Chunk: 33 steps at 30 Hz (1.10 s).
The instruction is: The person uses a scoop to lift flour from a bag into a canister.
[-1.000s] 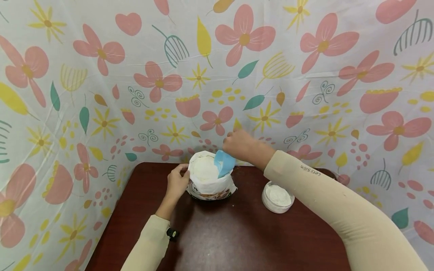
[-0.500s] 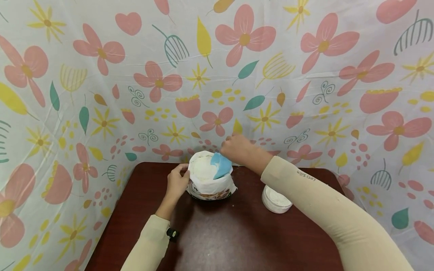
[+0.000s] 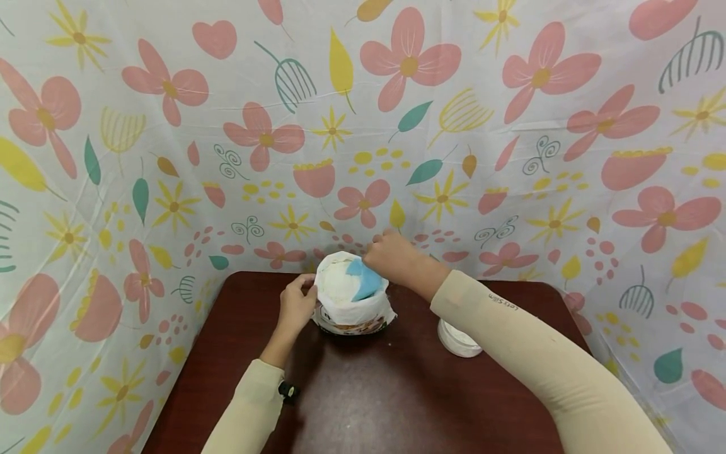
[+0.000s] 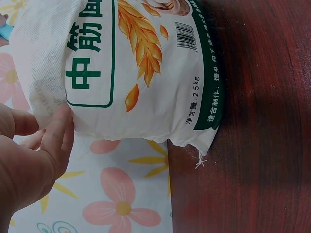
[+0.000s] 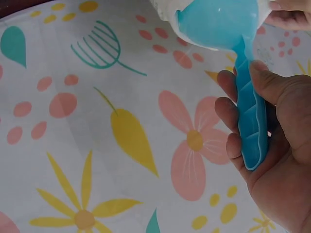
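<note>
An upright white flour bag (image 3: pixel 351 312), its top rolled back, holds white flour (image 3: pixel 336 282) near the rim. Printed characters, a wheat ear and "2.5kg" show on its side (image 4: pixel 146 87) in the left wrist view. My left hand (image 3: pixel 297 304) pinches the folded rim at the left between thumb and fingers. My right hand (image 3: pixel 392 257) grips the ridged handle of a blue scoop (image 5: pixel 251 121), fingers curled around it. The scoop's bowl (image 3: pixel 367 282) is tilted into the bag's mouth at the right, its lower edge hidden in the flour or behind the rim.
A round clear tub (image 3: pixel 458 342) of white powder stands on the dark red table (image 3: pixel 363 391), right of the bag, partly hidden by my right sleeve. A floral cloth (image 3: pixel 351 145) hangs close behind the table.
My right hand and the scoop have moved left and slightly down, the bowl going further into the bag. The right sleeve now covers more of the tub. My left hand stays in place.
</note>
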Available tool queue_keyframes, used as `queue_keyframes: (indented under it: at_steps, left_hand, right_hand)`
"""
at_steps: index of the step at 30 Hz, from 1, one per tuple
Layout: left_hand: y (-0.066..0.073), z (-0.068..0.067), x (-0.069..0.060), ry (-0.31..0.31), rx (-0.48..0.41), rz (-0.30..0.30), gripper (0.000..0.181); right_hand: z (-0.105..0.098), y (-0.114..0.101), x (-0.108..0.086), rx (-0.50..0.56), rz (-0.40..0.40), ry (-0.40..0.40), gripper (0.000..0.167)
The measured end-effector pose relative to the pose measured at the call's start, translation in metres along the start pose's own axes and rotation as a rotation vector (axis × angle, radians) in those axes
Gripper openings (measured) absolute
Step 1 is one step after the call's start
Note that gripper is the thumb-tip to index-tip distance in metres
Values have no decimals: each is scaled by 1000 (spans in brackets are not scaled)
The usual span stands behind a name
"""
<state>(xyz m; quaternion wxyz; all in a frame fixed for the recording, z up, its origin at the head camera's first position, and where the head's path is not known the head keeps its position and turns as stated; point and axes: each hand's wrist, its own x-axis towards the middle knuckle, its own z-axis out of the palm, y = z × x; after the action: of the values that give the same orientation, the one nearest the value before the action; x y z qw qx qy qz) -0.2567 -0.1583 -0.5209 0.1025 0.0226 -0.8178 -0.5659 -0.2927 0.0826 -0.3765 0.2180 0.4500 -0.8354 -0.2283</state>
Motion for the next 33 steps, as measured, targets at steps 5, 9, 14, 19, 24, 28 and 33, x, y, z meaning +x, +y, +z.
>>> queue_keyframes:
  at_steps: [5, 9, 14, 19, 24, 28, 33]
  left_hand:
    - [2, 0, 0, -6, -6, -1, 25]
    - [1, 0, 0, -8, -3, -6, 25]
    - [0, 1, 0, -5, -4, -6, 25]
    - [1, -1, -1, -1, -8, -2, 26]
    - [1, -1, -1, 3, -3, 2, 25]
    - [1, 0, -1, 5, 5, -1, 26]
    - [1, -1, -2, 5, 9, -8, 27]
  right_hand:
    - [4, -1, 0, -14, 5, 37, 26]
    - [2, 2, -1, 26, 7, -49, 17]
    - [-1, 8, -3, 72, 19, -94, 15]
    - [-8, 15, -6, 88, 32, -110, 16]
    - [-14, 23, -12, 111, 42, -164, 21]
    - [-12, 29, -20, 125, 43, -120, 22]
    - [-1, 29, -35, 192, 46, 4, 24]
